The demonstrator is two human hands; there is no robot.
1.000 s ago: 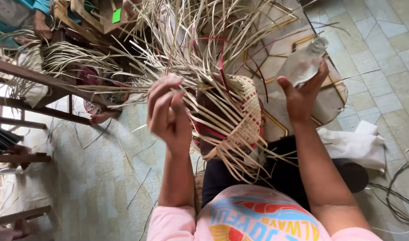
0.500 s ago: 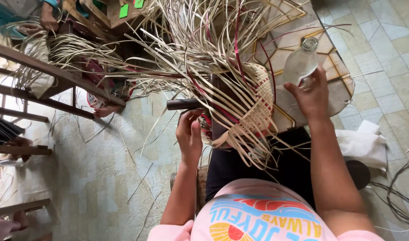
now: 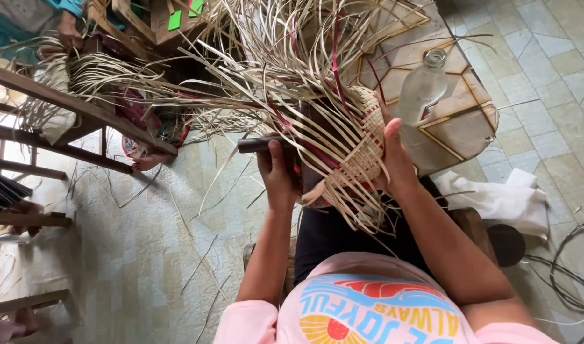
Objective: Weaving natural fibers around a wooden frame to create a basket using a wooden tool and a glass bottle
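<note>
A half-woven straw basket (image 3: 359,143) sits on my lap, with long loose straw strips (image 3: 273,57) and a few red ones fanning upward. My left hand (image 3: 276,172) is closed around a dark cylindrical handle (image 3: 257,144) that sticks out from the basket's left side. On the right, my right hand (image 3: 394,159) grips the woven wall, thumb up along it. Just beyond that hand a clear plastic bottle (image 3: 422,89) stands on a low patterned table (image 3: 461,124).
Wooden frames (image 3: 69,108) stand at the left. Another person (image 3: 31,25) works on straw at the top left, and a bare foot (image 3: 152,160) rests on the tiled floor. A white cloth (image 3: 496,200), a dark round object (image 3: 505,245) and cables (image 3: 569,267) lie at the right.
My right hand set the bottle on the table and came down onto the basket's woven side. My left hand dropped from in front of the basket and took hold of the dark handle.
</note>
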